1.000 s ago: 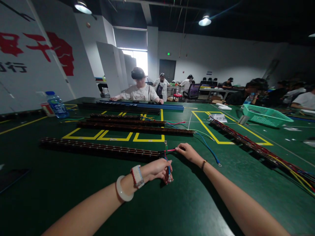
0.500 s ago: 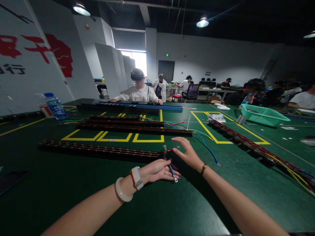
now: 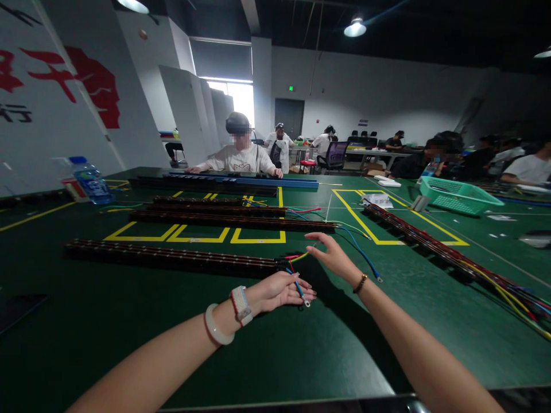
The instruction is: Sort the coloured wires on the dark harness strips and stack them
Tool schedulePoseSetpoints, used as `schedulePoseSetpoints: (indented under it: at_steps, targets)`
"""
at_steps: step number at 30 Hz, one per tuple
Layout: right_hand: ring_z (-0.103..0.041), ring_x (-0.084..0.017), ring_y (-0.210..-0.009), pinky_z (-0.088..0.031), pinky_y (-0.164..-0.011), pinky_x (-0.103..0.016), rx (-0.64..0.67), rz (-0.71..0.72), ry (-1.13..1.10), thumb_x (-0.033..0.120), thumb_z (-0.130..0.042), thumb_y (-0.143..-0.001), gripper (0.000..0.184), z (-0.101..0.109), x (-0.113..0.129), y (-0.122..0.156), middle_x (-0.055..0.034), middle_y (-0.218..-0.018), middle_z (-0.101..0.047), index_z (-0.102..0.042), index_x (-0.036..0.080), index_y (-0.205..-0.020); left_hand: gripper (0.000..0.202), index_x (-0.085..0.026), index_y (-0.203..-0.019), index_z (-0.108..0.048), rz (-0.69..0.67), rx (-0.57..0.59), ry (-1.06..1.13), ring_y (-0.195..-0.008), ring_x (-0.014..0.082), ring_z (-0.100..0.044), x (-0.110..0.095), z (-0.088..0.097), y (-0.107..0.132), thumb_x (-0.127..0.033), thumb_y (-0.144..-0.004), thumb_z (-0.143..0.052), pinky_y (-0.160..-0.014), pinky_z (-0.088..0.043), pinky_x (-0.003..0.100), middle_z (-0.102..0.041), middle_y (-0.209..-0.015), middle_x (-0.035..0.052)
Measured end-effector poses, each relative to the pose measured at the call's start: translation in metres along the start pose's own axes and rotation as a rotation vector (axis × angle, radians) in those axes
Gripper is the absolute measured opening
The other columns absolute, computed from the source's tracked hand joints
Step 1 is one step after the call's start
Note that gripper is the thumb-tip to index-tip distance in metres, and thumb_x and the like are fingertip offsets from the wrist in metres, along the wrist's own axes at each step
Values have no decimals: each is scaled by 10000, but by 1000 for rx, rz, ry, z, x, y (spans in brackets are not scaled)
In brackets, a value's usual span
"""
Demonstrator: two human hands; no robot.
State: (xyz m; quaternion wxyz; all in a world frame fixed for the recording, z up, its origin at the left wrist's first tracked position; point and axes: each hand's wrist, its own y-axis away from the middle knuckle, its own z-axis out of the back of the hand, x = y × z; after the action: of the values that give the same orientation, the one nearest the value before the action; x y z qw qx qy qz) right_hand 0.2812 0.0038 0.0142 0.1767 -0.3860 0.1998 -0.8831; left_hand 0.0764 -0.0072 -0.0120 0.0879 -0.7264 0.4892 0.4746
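My left hand [image 3: 282,291] is palm up beside the end of a long dark strip bundle [image 3: 172,255]. A blue wire [image 3: 299,289] with a metal ring terminal [image 3: 307,304] crosses its fingers under the thumb; the other fingers are stretched out. My right hand [image 3: 333,257] hovers to the right, thumb and index finger apart in a curve. A yellow-green wire [image 3: 303,256] runs from the bundle's end to the right thumb; whether they touch I cannot tell. A short red wire [image 3: 292,265] bends down near the left thumb.
More wired strips [image 3: 232,220] lie beyond, across yellow tape outlines [image 3: 258,240]. Another long bundle [image 3: 434,252] slants along the right. A green basket [image 3: 458,198], a water bottle [image 3: 91,182] and a phone-like dark slab [image 3: 21,310] are on the table. Opposite sits a person [image 3: 241,155].
The yellow-green wire, which stood up at the bundle's end, now stretches right toward my right thumb. The red wire now bends down. My left hand still has the blue wire; the view has shifted slightly.
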Motion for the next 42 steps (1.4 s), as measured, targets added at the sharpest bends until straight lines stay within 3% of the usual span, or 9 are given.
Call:
schedulePoseSetpoints:
  at_steps: [4,7,12,19,24,27,34,42]
  targets:
    - [-452,-215,-1197,-335,-1018,-392,221,-19,26,382,-605,-828,502,-1,-34,2,-82,-1299,-520,-492,219,-1289,304,-30,-916,-614,0,2,-3,-985,265,-647,1,2,0,-311,-882,-503,-975,-400,431,-659,-1006,258]
    - [-524,-225,-1083,-376,-950,-397,323,-23,122,391,-589,-841,413,-4,-38,3,-81,-1160,-615,-573,217,-1216,278,-38,-971,-606,-45,-44,5,-976,258,-651,0,-3,1,-284,-875,-522,-971,-414,429,-661,-1018,241]
    - [-588,-174,-797,-435,-724,-281,418,-13,103,380,-572,-845,255,1,-23,2,-61,-873,-673,-683,163,-921,279,-15,-1044,-570,-120,-88,70,-966,245,-653,-1,-12,-1,-240,-889,-511,-979,-418,411,-653,-1020,244]
    - [-516,-116,-582,-349,-517,-211,554,-61,57,418,-597,-798,278,10,10,5,-4,-659,-621,-657,151,-750,292,-65,-961,-588,-164,-113,115,-929,198,-649,3,-21,-5,-330,-911,-474,-945,-436,360,-666,-963,178]
    - [-478,-96,-513,-290,-479,-215,605,28,210,397,-583,-806,266,5,33,10,8,-609,-592,-618,162,-687,415,-86,-970,-599,-175,-61,163,-942,180,-625,0,-27,-2,-444,-920,-396,-891,-455,318,-664,-967,150]
    - [-489,-114,-534,-265,-481,-234,578,69,390,438,-644,-750,281,0,43,15,-13,-640,-600,-605,166,-690,431,-83,-1005,-593,-164,-52,193,-945,174,-619,0,-26,-2,-429,-940,-344,-885,-451,315,-657,-999,147]
    - [-570,-151,-669,-310,-558,-248,525,101,568,274,-643,-740,121,-1,49,17,-36,-792,-638,-620,182,-815,319,-107,-984,-597,-200,-102,199,-968,186,-615,7,-22,-4,-384,-912,-458,-914,-435,345,-660,-1019,140]
    - [-573,-191,-755,-318,-650,-303,535,291,848,184,-571,-800,71,-5,62,17,-74,-786,-654,-635,162,-820,198,-125,-842,-583,-277,-180,323,-810,145,-639,14,-23,-8,-300,-896,-510,-901,-456,334,-670,-855,86]
